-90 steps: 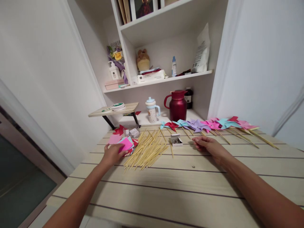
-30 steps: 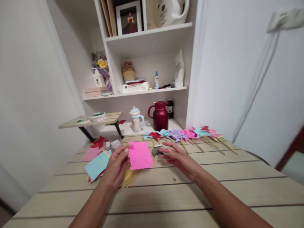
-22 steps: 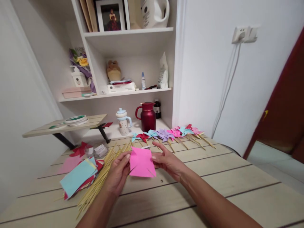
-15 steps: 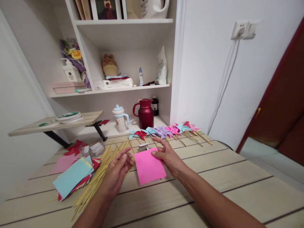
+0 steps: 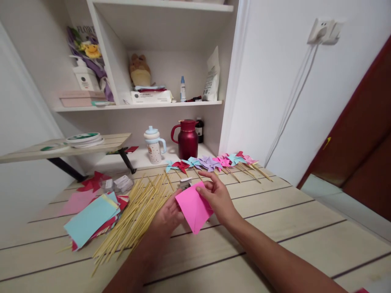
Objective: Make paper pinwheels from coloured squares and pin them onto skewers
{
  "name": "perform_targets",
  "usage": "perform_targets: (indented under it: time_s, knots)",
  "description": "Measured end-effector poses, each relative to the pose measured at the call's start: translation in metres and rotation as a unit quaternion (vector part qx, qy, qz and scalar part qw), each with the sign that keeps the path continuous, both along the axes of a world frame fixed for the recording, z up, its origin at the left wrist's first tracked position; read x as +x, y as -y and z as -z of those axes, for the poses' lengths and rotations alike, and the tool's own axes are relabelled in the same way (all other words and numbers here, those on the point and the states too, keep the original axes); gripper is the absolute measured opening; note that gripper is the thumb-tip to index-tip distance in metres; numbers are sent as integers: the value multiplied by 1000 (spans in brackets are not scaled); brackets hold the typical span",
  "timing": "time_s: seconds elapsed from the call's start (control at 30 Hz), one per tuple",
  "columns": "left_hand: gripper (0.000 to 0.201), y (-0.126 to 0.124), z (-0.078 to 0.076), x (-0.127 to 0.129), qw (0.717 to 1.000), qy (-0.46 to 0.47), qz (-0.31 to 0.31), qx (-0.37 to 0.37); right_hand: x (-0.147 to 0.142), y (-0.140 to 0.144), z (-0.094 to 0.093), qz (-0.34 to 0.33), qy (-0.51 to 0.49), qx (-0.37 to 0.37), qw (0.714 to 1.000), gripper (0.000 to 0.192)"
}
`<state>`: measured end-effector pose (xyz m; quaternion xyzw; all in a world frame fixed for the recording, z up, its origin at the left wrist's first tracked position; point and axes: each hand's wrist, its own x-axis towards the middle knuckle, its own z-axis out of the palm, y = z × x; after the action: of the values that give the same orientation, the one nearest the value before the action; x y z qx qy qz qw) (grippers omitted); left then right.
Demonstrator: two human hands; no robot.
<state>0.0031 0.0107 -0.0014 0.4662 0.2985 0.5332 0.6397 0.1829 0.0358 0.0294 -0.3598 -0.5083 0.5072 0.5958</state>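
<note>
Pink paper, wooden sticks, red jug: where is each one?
pink paper (image 5: 193,207), head view, middle of the sheet.
wooden sticks (image 5: 134,215), head view, middle of the pile.
red jug (image 5: 187,140), head view, its body.

A single view — the camera sits on the person's head and looks forward and down across the pale slatted wooden table (image 5: 275,228), close enough that both forearms enter from the bottom edge. It faces the white wall shelving (image 5: 159,103) at the table's far end, with the plain white wall (image 5: 275,81) to the right — the top shelf is cut off by the frame. No second view shares the scene.
</note>
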Motion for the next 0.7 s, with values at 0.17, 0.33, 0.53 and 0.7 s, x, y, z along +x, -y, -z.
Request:
perform_targets:
  time_s: [0.17, 0.33, 0.53, 0.7]
  knots:
    - [58, 19, -11, 11, 999, -1, -42, -25, -8, 7, 3, -16, 5, 33, 999, 41]
    - [30, 22, -15, 6, 995, -54, -61, -64, -8, 10, 1, -22, 12, 36, 999, 38]
    - [28, 17, -16, 0, 982, -4, -171, -85, -6, 9, 3, -96, -2, -12, 995, 55]
    - [34, 17, -23, -2, 976, 51, -195, -80, -8, 8, 6, -130, -3, -53, 990, 65]
